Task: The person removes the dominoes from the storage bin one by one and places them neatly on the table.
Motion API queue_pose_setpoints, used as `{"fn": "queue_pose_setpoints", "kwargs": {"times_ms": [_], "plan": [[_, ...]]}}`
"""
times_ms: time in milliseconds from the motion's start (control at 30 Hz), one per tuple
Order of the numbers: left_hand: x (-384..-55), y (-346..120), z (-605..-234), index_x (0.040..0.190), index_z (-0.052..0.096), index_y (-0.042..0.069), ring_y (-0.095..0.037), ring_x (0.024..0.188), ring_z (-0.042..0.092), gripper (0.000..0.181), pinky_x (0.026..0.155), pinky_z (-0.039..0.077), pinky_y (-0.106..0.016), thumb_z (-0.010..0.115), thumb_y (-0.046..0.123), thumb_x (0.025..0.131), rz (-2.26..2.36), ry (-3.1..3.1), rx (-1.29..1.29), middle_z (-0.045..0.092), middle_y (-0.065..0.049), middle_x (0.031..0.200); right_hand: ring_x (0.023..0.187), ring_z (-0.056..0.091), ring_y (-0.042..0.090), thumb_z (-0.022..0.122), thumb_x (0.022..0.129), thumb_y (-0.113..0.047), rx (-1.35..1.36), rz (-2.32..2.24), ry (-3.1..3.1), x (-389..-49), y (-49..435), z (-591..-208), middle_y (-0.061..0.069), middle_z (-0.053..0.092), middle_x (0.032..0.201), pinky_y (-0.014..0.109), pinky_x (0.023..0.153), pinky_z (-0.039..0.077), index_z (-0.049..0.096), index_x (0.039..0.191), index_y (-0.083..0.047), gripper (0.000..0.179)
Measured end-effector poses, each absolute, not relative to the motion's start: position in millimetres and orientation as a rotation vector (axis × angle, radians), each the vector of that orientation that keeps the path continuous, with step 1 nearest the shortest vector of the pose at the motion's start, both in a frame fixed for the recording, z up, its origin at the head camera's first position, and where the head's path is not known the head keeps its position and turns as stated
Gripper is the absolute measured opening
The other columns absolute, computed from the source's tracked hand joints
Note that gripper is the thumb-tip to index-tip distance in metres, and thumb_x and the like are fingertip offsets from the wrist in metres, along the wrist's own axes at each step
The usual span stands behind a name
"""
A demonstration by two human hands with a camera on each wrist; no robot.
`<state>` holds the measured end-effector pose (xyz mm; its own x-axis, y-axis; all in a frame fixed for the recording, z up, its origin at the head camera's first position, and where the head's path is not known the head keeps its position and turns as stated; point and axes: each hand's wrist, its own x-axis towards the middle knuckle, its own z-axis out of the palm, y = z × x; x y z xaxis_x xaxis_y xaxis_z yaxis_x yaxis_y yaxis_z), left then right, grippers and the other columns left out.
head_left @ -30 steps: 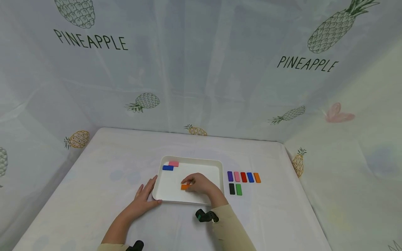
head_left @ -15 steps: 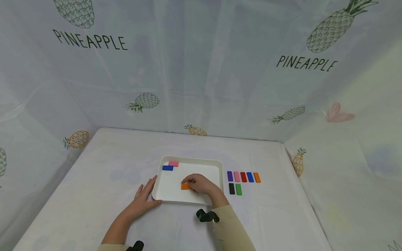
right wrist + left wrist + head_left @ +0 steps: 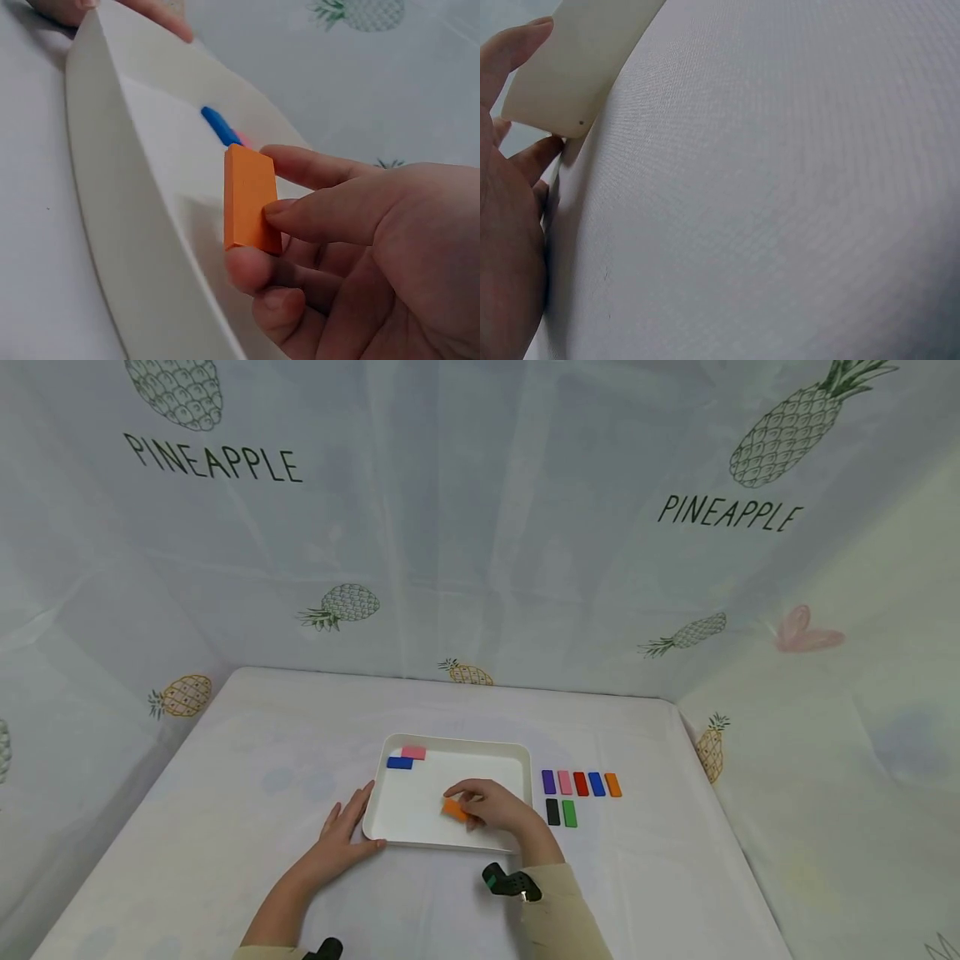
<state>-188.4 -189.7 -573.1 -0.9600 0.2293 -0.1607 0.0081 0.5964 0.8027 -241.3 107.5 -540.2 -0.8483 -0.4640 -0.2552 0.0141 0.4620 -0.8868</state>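
My right hand [image 3: 495,807] is over the white tray [image 3: 405,818], pinching a flat orange block [image 3: 253,196] between the thumb and fingers. In the right wrist view the block stands on end, its broad face showing, above the tray floor. My left hand [image 3: 341,837] lies at the tray's front left corner, fingers extended along the left side and thumb at the front rim. The left wrist view shows that thumb against the tray wall. Inside the tray, at the back left, a blue block [image 3: 400,763] lies against a pink block [image 3: 414,752], set off to the left.
Right of the tray, two rows of loose blocks lie on the white cloth: purple [image 3: 549,782], pink [image 3: 565,782], red [image 3: 581,784], blue [image 3: 596,784] and orange [image 3: 612,785] behind, black [image 3: 552,812] and green [image 3: 569,814] in front. A pineapple-print curtain [image 3: 480,527] hangs behind.
The right hand has moved slightly right with the orange block, which now sits tilted instead of level. The left hand and the other blocks stay in place.
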Motion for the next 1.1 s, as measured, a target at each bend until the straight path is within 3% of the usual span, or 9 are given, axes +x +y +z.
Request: {"fn": "queue_pose_setpoints", "kwargs": {"times_ms": [367, 633, 1100], "plan": [[-188.2, -189.4, -573.1, 0.158, 0.015, 0.022, -0.033, 0.148, -0.001, 0.103, 0.114, -0.011, -0.056, 0.079, 0.041, 0.079, 1.302, 2.581, 0.191, 0.023, -0.014, 0.159, 0.062, 0.059, 0.019, 0.053, 0.098, -0.004, -0.399, -1.441, 2.211, -230.9, 139.1, -515.0, 0.008, 0.059, 0.091, 0.028, 0.060, 0.050, 0.064, 0.121, -0.010, 0.027], [-188.9, -188.9, -574.9, 0.158, 0.016, 0.022, -0.034, 0.148, 0.000, 0.104, 0.114, -0.011, -0.055, 0.079, 0.041, 0.078, 1.307, 2.589, 0.204, 0.023, -0.014, 0.159, 0.068, 0.064, 0.030, 0.054, 0.093, 0.003, -0.360, -1.505, 2.166, -223.8, 168.6, -502.4, 0.012, 0.056, 0.098, 0.029, 0.063, 0.054, 0.059, 0.126, -0.006, 0.034], [-189.2, -188.7, -576.1, 0.157, 0.016, 0.023, -0.033, 0.148, 0.001, 0.104, 0.114, -0.012, -0.053, 0.078, 0.045, 0.077, 1.288, 2.592, 0.188, 0.023, -0.013, 0.159, 0.073, 0.065, 0.026, 0.058, 0.093, 0.001, -0.300, -1.430, 2.201, -206.9, 209.3, -497.8, 0.012, 0.058, 0.094, 0.035, 0.071, 0.058, 0.060, 0.119, -0.008, 0.027]]}}
